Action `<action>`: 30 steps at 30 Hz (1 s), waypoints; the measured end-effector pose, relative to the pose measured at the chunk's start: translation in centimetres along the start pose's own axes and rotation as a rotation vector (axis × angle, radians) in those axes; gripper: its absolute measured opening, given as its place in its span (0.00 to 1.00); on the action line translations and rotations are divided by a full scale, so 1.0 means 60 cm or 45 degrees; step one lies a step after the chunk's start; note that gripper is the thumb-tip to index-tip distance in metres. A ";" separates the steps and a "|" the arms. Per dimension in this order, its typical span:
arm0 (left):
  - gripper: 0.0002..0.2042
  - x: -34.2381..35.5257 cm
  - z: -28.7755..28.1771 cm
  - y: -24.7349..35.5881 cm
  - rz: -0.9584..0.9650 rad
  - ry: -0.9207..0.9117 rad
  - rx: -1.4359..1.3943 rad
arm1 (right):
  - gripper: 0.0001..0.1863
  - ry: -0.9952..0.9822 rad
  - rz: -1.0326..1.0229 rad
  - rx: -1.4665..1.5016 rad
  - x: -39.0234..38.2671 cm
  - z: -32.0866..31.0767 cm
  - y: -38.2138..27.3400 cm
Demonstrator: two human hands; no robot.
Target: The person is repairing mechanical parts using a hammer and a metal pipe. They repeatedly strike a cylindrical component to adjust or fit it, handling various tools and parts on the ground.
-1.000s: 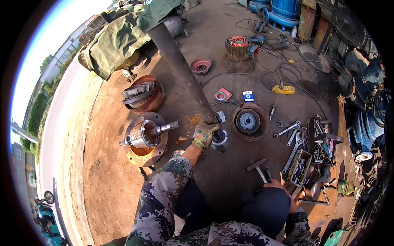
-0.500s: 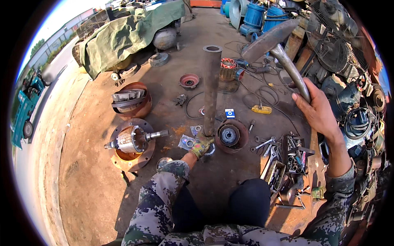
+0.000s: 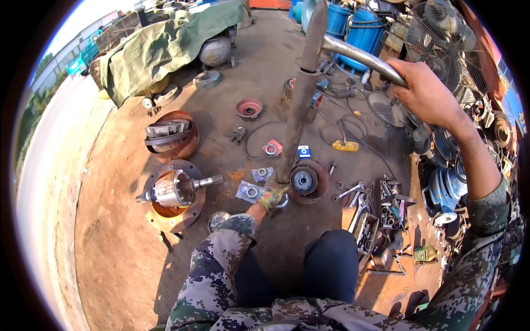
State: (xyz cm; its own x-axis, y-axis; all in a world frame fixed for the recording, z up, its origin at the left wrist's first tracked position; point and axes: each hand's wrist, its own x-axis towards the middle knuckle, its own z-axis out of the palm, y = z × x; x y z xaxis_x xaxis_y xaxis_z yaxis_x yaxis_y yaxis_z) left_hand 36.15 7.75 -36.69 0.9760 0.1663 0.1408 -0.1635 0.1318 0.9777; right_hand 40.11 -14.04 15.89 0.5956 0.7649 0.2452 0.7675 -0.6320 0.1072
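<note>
My left hand [image 3: 272,194], in a patterned work glove, is wrapped round the lower end of a long dark steel pipe [image 3: 295,129]. The pipe stands nearly upright; my glove partly hides its foot, where a bit of a pale ring shows. Bare and closed, my right hand [image 3: 424,91] grips the metal handle of a heavy hammer [image 3: 314,37]. The hammer's long head overlaps the pipe's top in the view; I cannot tell whether they touch. Right beside the pipe's foot sits a round rusty housing [image 3: 313,187] with a dark hub inside. Bagged bearings [image 3: 252,191] lie left of my glove.
At left a rotor with a shaft [image 3: 175,190] rests in a flanged rusty housing, with another housing [image 3: 182,129] behind it. Wrenches and a socket tray [image 3: 391,212] lie at right. A yellow power strip [image 3: 345,145] and cables cross the ground. Motors and fans [image 3: 441,44] crowd the right edge.
The hammer has swung left and up, from right of the pipe to over its top. My right hand rose with it. The pipe now leans slightly right. Outside, the teal vehicle has moved farther off.
</note>
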 end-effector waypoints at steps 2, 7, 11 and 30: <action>0.26 0.001 0.004 0.021 -0.002 0.002 0.024 | 0.11 0.045 0.102 0.138 0.000 -0.015 0.015; 0.24 -0.012 0.044 0.020 -0.001 -0.018 0.056 | 0.11 0.141 0.370 0.430 -0.024 -0.022 0.020; 0.23 -0.025 0.005 0.026 -0.067 -0.015 -0.047 | 0.14 -0.265 -0.115 0.028 -0.019 -0.005 -0.001; 0.18 -0.002 0.015 0.058 -0.191 -0.153 0.246 | 0.10 0.278 0.958 1.321 -0.259 0.200 0.075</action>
State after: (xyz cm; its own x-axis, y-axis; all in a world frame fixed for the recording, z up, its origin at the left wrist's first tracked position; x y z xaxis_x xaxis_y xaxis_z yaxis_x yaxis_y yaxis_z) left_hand 35.60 7.31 -33.16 0.9992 0.0402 -0.0017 0.0035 -0.0449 0.9990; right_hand 37.15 -27.27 1.00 0.9823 0.1692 0.0802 0.1467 -0.4293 -0.8912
